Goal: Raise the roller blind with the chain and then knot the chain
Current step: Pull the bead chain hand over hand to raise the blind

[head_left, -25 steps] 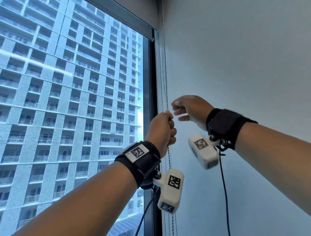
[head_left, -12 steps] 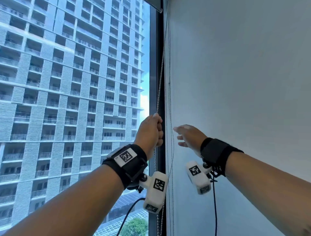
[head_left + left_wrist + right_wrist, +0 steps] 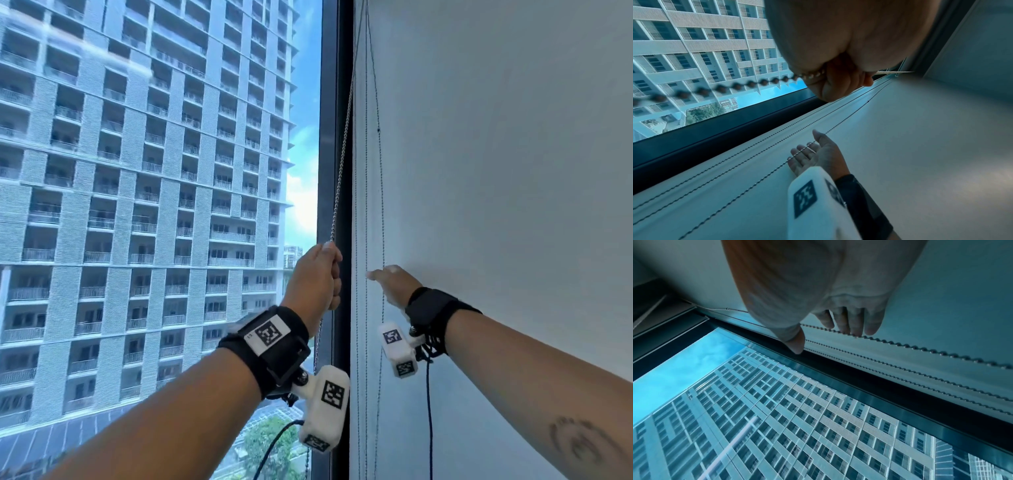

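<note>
Chain (image 3: 343,144) gripped by left hand (image 3: 317,279) at frame edge; right hand's (image 3: 394,286) fingers (image 3: 871,324) straight.

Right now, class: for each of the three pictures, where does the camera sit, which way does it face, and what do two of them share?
Head: on the head, facing the window; both forearms, left hand gripping the chain.
Left wrist: under the left wrist, looking along the fist; right hand beyond.
Right wrist: under the right wrist, looking along straight fingers at the wall.
Shared: all show the building outside.
</note>
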Demonstrator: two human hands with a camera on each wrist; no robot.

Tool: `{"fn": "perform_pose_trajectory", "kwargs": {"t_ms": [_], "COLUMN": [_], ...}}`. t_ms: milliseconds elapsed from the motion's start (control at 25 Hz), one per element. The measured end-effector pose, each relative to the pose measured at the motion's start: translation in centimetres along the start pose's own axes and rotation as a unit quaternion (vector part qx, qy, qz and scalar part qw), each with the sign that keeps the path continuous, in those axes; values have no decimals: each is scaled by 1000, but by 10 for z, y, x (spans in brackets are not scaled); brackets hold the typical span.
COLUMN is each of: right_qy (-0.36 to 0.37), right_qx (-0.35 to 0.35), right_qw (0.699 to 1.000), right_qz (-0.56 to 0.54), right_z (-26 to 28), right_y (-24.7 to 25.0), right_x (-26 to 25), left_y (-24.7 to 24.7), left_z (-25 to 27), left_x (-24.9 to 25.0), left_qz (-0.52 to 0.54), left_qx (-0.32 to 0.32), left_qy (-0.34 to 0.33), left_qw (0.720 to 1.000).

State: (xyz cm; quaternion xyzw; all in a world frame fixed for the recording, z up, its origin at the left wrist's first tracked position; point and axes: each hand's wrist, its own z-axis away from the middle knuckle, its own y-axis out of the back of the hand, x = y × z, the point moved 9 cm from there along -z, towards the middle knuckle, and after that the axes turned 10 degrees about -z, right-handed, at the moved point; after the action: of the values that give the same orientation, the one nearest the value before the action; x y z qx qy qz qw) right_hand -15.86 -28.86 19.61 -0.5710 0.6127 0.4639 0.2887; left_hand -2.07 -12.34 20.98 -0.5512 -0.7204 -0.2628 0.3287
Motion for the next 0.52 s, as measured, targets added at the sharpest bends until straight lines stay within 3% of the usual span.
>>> {"fn": "perform_pose_trajectory", "kwargs": {"t_ms": [120, 280, 520], "right_qy": [-19, -14, 14], "right_qx": [-4, -38, -84], "right_qw": [990, 951, 923], "right_qz": [-143, -306, -376], "right_z": [-1, 20, 55], "right_y": [-7, -26, -51], "right_x": [11, 3, -12], "left_y": [-4, -14, -39], "left_z": [-1, 0, 12], "left_x": [-25, -64, -117], "left_qz": [17, 21, -4], "left_qx": [-17, -42, -82], "left_qy": [15, 35, 58], "left_qw": [1000, 998, 995]}}
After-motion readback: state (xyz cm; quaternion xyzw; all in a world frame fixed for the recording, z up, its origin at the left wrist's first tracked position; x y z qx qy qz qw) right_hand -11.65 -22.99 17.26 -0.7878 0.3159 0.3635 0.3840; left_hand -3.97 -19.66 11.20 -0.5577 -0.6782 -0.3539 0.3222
